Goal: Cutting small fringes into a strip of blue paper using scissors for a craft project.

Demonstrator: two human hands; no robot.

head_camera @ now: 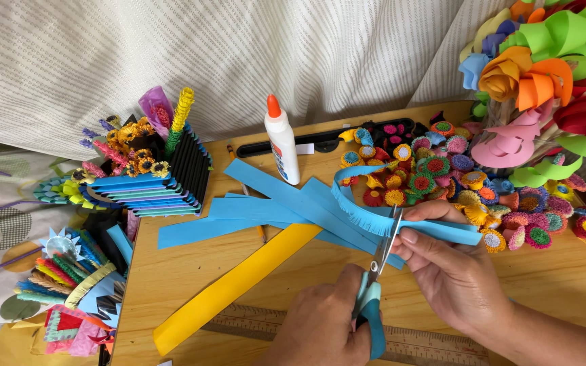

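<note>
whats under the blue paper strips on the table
Under the blue paper strips a yellow paper strip runs out toward the near left, and a pencil pokes out beside it. Both rest on the wooden table. Whatever else lies beneath is covered.

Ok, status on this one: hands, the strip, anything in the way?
Left hand shut on scissors, blades at the fringe. Right hand pinching blue paper strip. Loose blue strips and yellow strip underneath, not blocking.
</note>
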